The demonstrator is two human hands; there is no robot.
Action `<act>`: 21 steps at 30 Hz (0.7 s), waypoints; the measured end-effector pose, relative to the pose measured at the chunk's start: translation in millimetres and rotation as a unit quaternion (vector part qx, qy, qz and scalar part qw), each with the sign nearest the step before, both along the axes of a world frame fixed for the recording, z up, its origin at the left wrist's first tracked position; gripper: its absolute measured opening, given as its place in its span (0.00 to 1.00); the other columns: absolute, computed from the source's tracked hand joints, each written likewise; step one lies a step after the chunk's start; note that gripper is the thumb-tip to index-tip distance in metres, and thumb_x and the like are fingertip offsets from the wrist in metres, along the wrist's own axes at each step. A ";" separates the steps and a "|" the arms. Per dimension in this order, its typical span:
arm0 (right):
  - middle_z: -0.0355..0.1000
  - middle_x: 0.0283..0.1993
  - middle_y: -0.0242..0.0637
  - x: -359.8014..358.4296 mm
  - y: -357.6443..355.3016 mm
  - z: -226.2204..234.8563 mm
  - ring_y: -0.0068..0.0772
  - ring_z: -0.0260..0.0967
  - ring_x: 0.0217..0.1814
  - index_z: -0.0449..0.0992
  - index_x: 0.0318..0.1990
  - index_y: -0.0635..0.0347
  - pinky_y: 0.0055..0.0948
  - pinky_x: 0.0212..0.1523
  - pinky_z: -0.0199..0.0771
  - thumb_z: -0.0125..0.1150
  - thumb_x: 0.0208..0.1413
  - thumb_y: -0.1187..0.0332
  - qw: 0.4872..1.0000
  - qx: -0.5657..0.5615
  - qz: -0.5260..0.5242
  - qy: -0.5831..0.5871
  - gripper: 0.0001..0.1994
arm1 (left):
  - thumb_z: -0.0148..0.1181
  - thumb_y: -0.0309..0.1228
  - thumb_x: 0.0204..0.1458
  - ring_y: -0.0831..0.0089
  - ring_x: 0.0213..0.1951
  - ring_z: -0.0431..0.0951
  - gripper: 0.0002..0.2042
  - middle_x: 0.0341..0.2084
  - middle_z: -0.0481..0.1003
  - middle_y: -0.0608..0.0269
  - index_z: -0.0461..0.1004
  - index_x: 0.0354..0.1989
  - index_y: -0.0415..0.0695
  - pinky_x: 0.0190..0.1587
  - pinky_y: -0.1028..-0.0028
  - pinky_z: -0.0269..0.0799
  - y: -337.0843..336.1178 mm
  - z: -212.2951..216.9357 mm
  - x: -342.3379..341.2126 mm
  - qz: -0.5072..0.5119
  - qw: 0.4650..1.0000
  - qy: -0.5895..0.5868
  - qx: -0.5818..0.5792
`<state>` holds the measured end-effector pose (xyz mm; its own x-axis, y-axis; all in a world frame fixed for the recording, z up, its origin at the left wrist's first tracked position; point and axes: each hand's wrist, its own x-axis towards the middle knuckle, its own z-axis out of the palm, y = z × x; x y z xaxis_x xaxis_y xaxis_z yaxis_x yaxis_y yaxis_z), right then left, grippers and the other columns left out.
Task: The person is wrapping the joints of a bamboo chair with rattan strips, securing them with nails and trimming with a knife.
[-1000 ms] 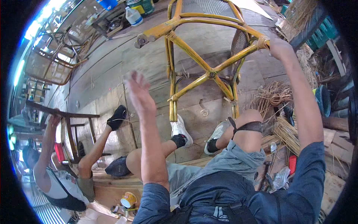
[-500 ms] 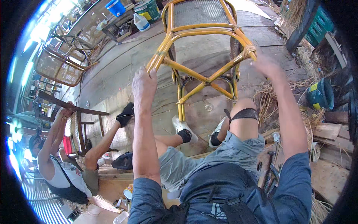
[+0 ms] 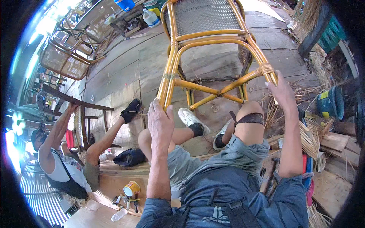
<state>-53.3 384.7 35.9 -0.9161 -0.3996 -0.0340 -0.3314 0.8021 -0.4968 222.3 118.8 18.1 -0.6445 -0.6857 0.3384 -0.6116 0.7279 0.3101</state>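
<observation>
A yellow rattan chair [image 3: 205, 41] with a woven mesh seat lies tipped on the wooden floor, its legs pointing toward me. My left hand [image 3: 160, 121] grips the end of the chair's left leg [image 3: 166, 89]. Over on the other side, my right hand [image 3: 282, 91] holds the end of the right leg [image 3: 266, 72] near its cane binding. I sit with my knees bent, white shoes just under the chair's crossed braces [image 3: 213, 93].
Another person [image 3: 66, 167] sits at the left working on a dark wooden frame [image 3: 76, 102]. More chair frames [image 3: 68, 53] stand at the far left. Bundles of cane strips [image 3: 308, 136], a green bucket [image 3: 330, 102] and planks lie at the right. A small tin [image 3: 131, 189] and tools sit below.
The chair has swung round and come closer, its legs now toward me. My left hand, open in the air a second ago, has closed on a leg; my right hand kept its hold.
</observation>
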 end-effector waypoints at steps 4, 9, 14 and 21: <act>0.69 0.46 0.58 12.6 1.0 -1.4 0.57 0.67 0.48 0.60 0.56 0.61 0.45 0.48 0.65 0.56 0.50 0.56 0.999 -0.019 0.002 0.026 0.28 | 0.56 0.33 0.50 0.46 0.48 0.67 0.24 0.46 0.65 0.39 0.59 0.52 0.32 0.50 0.58 0.64 3.1 7.0 13.0 0.002 0.999 -0.025 0.048; 0.70 0.45 0.54 8.2 -2.1 -3.8 0.51 0.68 0.49 0.66 0.51 0.64 0.39 0.49 0.64 0.52 0.53 0.57 0.999 -0.037 -0.025 0.031 0.22 | 0.59 0.34 0.47 0.46 0.53 0.62 0.31 0.52 0.61 0.36 0.55 0.56 0.30 0.56 0.59 0.58 -1.9 8.7 19.4 -0.038 0.997 -0.047 0.055; 0.71 0.43 0.53 13.7 -6.2 -1.3 0.52 0.68 0.47 0.66 0.50 0.63 0.40 0.46 0.66 0.54 0.53 0.58 0.998 -0.049 -0.025 0.033 0.22 | 0.60 0.35 0.47 0.48 0.54 0.62 0.32 0.53 0.61 0.39 0.55 0.57 0.32 0.55 0.59 0.59 -1.9 18.7 30.7 -0.035 0.995 -0.081 0.038; 0.71 0.43 0.51 12.7 -2.7 -0.7 0.48 0.69 0.46 0.69 0.49 0.64 0.38 0.47 0.66 0.54 0.53 0.60 0.993 -0.097 -0.059 0.033 0.20 | 0.59 0.28 0.46 0.60 0.40 0.73 0.06 0.35 0.75 0.53 0.75 0.28 0.37 0.46 0.67 0.67 5.4 53.7 28.4 -0.087 0.983 0.085 0.137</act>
<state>-40.6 382.0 35.3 -0.9548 -0.2818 0.0947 -0.2771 0.7282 -0.6269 250.6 124.3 71.8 -0.7097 -0.6510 0.2694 -0.4075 0.6912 0.5968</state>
